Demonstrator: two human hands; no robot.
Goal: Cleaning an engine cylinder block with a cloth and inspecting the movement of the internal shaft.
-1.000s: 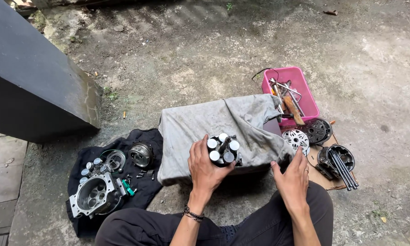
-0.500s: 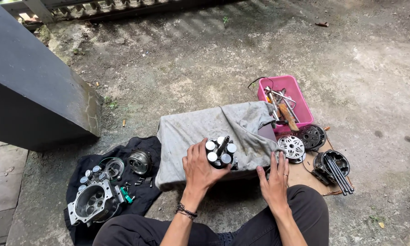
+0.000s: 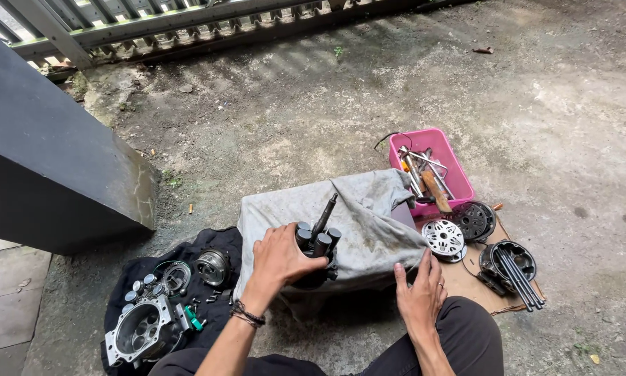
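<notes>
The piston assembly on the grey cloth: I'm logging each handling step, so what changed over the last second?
The left hand tipped the piston assembly from end-on to leaning, its shaft now pointing up and away. The right hand slid a little toward the grey cloth's front edge and rests there. The pink tray, metal discs and housing on the black cloth stayed put.

The left hand [image 3: 279, 257] grips a dark shafted part with 4 round plugs [image 3: 318, 240], tilted on a grey cloth-covered block [image 3: 368, 223]. The right hand [image 3: 418, 296] rests flat at the cloth's edge, near a perforated silver disc [image 3: 443, 238] and a pink tool tray [image 3: 438, 143].
</notes>
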